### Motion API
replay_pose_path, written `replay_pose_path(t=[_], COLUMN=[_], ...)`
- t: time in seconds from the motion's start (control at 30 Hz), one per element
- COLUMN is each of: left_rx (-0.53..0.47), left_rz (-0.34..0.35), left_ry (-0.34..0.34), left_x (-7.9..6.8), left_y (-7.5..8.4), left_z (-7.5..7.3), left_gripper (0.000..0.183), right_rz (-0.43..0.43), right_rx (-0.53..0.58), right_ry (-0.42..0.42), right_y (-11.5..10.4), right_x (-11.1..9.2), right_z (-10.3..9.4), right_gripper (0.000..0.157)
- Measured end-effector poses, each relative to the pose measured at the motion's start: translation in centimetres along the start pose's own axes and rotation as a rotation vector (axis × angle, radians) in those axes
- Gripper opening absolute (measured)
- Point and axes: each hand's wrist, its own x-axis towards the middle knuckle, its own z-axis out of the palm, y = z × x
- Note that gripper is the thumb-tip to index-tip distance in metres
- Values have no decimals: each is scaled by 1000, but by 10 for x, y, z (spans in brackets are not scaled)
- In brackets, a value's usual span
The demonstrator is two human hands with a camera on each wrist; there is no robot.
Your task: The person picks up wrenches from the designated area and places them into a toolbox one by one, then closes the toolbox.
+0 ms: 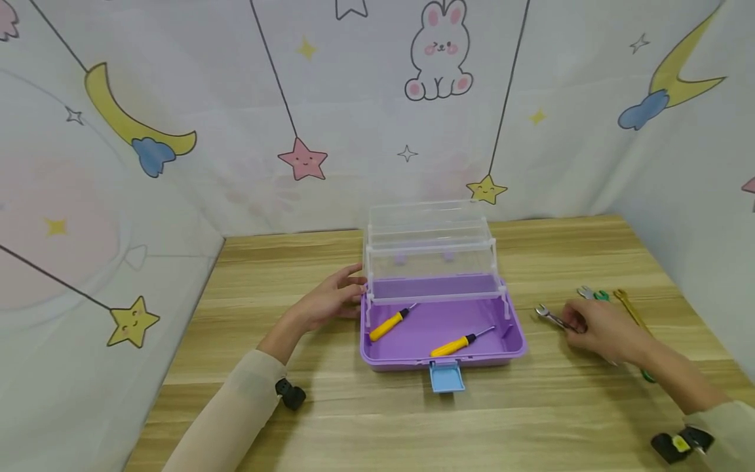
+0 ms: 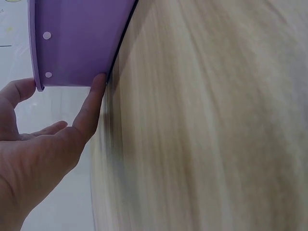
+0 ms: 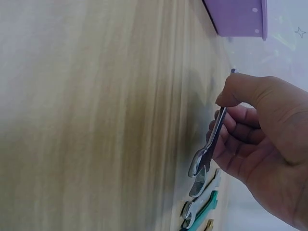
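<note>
Head view: I have the left forearm (image 1: 230, 410) coming in from 7 o'clock, its light sleeve ending short of the hand, aimed toward 1 o'clock. I read the left hand (image 1: 333, 298) as relaxed; left wrist view shows its digits parted. The right forearm (image 1: 681, 377) enters from 4 o'clock, aimed at 10. I log the right hand (image 1: 604, 331) in a pinch: in its wrist view, thumb (image 3: 240, 91) bent forward, fingers (image 3: 240, 130) curling toward the palm. Hands well apart.
</note>
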Motion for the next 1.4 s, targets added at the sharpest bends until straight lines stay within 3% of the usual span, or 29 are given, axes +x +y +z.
replay_pose_path(t=[0.3,0.47,0.73,1.13,1.4], left_rx=[3,4,5,-2,-5], left_rz=[-1,-3,-4,-5,2], left_ry=[-1,1,-3,4,7], left_x=[0,-1,0,1,-1], left_y=[0,0,-1,-1,-1], left_z=[-1,-1,-2,1,1], left_gripper=[76,77,77,75,74], right_rz=[74,38,41,-88,-122], right_rx=[119,115,163,155,108], right_ry=[9,43,9,48,14], right_y=[-10,-25,-53,-75,-90], right_x=[21,36,60,92,113], right_z=[-20,-39,-58,-54,-50], right_gripper=[14,13,11,11,13])
